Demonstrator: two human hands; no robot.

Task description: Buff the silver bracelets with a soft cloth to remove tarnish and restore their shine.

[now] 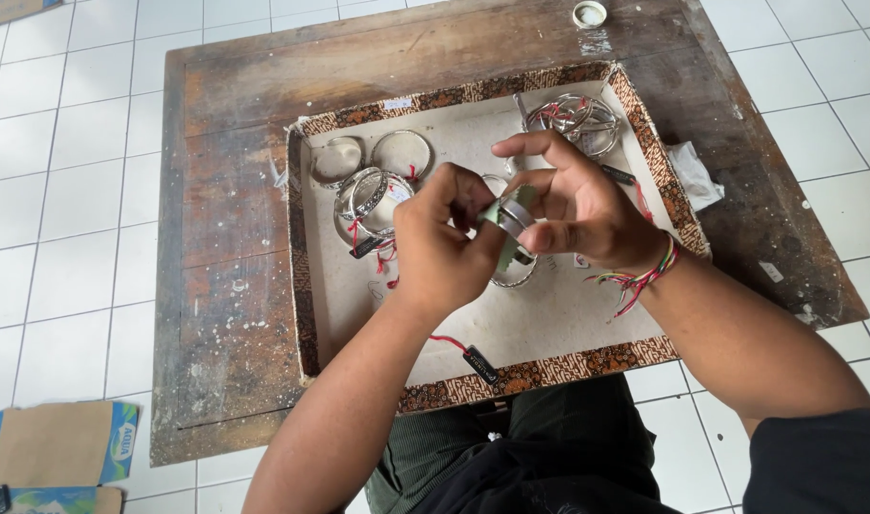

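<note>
Around the worn wooden table [225, 114], white floor tiles [63, 190] show on every side, with a flattened cardboard box [54, 447] lying at the lower left and a small round white lid [589, 13] sitting at the table's far edge. Just outside the tray's right wall lies a crumpled white tissue [694, 173]. Both hands block the middle of the tray, hiding what lies straight under them. That shallow rectangular tray [303, 286] has a patterned brown batik rim and a pale, plain floor; it holds several silver bangles [373, 186] at the upper left, some with red strings and small dark tags, and a tangled cluster of more bangles [573, 119] at the upper right corner. A black tag on a red string [480, 363] lies near the tray's near wall. The left hand [444, 243] is closed, pinching a small pale green strip, perhaps cloth or abrasive paper, against a shiny metal bangle [518, 214]. The right hand [578, 205] curls its fingers around that same bangle, held above the tray's centre. Coloured threads [640, 278] circle the right wrist.
</note>
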